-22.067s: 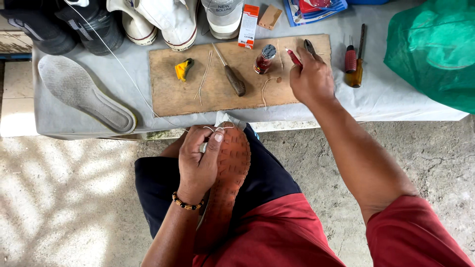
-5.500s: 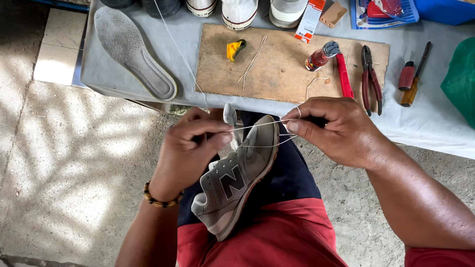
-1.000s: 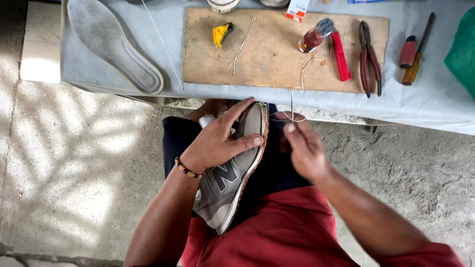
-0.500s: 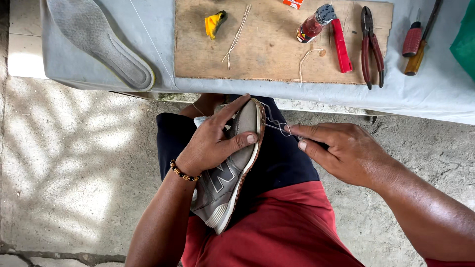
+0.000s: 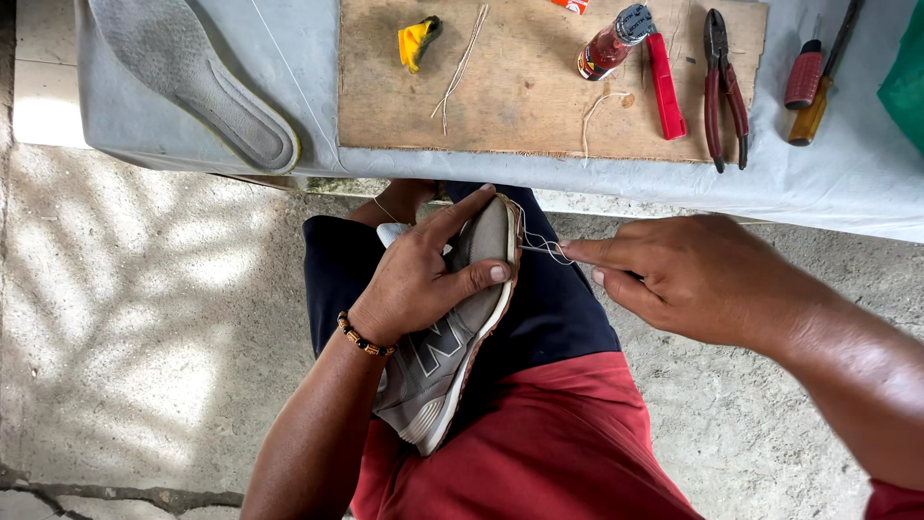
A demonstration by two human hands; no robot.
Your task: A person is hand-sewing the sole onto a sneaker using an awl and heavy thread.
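Left hand [image 5: 423, 279] clamped over the toe end of a grey sneaker [image 5: 452, 337], thumb pressing the upper, fingers spread along the side. Sneaker lies tilted on the person's lap, toe toward the desk, heel toward the body, resting on dark blue shorts [image 5: 558, 308] and a red shirt [image 5: 539, 453]. Beaded bracelet [image 5: 363, 338] on the left wrist. Right hand [image 5: 693, 274] just beside the toe, fingertips pinched together on a thin thread [image 5: 541, 247] that runs to the sole edge; whether a needle sits in the pinch, cannot tell. The two hands are near each other, not touching.

Beyond the knees: desk [image 5: 847, 193] under a pale cloth, with a wooden board [image 5: 520, 106] on it. On the board: yellow piece [image 5: 416, 40], loose thread strands [image 5: 460, 69], small bottle [image 5: 608, 46], red-handled tool [image 5: 666, 85], pliers [image 5: 722, 91] partly over the board's edge. Right of the board, two screwdrivers [image 5: 807, 91] on the cloth. Left, a grey insole [image 5: 192, 82] lies flat on the cloth. Green bag [image 5: 905, 87] at the right edge. Concrete floor [image 5: 144, 318] below, dappled with sun.
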